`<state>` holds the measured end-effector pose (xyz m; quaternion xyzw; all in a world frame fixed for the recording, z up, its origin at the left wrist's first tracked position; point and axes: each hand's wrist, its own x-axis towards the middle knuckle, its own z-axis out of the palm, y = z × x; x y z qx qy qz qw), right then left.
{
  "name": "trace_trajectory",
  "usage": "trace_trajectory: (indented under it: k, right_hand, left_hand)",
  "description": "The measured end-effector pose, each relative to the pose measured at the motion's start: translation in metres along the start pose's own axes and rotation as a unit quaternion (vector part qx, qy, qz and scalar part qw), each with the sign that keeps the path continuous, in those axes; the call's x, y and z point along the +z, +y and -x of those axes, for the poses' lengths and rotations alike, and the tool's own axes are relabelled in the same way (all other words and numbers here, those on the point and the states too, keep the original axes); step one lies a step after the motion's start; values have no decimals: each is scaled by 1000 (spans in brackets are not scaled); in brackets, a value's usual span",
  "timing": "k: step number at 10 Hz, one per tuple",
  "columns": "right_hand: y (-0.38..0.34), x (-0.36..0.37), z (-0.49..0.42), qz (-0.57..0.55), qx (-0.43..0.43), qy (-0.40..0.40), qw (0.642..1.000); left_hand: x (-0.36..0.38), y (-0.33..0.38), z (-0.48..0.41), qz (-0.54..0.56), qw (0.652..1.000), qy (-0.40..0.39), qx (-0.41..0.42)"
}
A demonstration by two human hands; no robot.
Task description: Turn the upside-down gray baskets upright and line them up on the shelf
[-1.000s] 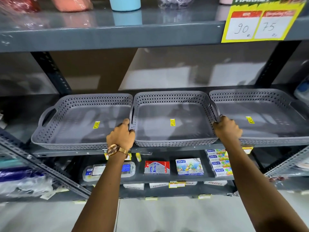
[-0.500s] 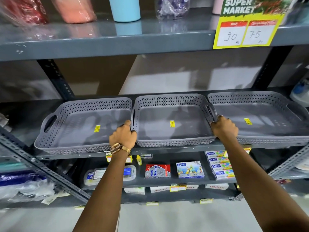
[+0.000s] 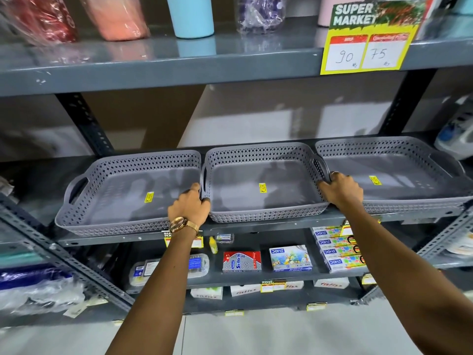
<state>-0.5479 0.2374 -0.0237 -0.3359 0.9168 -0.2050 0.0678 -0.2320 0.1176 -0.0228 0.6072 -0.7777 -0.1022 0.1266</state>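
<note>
Three gray perforated baskets stand upright side by side on the gray metal shelf (image 3: 256,226). Each has a yellow sticker on its floor. The left basket (image 3: 122,201) and the right basket (image 3: 399,183) flank the middle basket (image 3: 263,185). My left hand (image 3: 189,207), with a gold watch on the wrist, grips the middle basket's left handle. My right hand (image 3: 341,189) grips its right handle, fingers hooked over the rim.
The shelf above holds wrapped bottles and a light blue tumbler (image 3: 190,15), with a yellow price sign (image 3: 368,39) on its edge. Stationery boxes (image 3: 290,257) fill the lower shelf. A slotted upright post (image 3: 87,124) stands behind the left basket.
Both hands stay on the middle basket's handles. The basket sits slightly farther back on the shelf, and the view has tilted up a little.
</note>
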Motion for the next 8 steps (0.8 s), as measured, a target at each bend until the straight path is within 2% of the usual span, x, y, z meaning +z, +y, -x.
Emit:
trace_trajectory:
  k: [6, 7, 8]
  right_hand:
    - [-3, -1, 3, 28, 18, 0, 999]
    - [-5, -3, 7, 47, -4, 33, 998]
    - [-12, -10, 16, 58, -64, 68, 994]
  left_hand:
    - [2, -10, 1, -15, 999, 21, 24]
    - [0, -11, 6, -20, 998, 38, 34]
    - [-3, -10, 9, -54, 994, 80, 50]
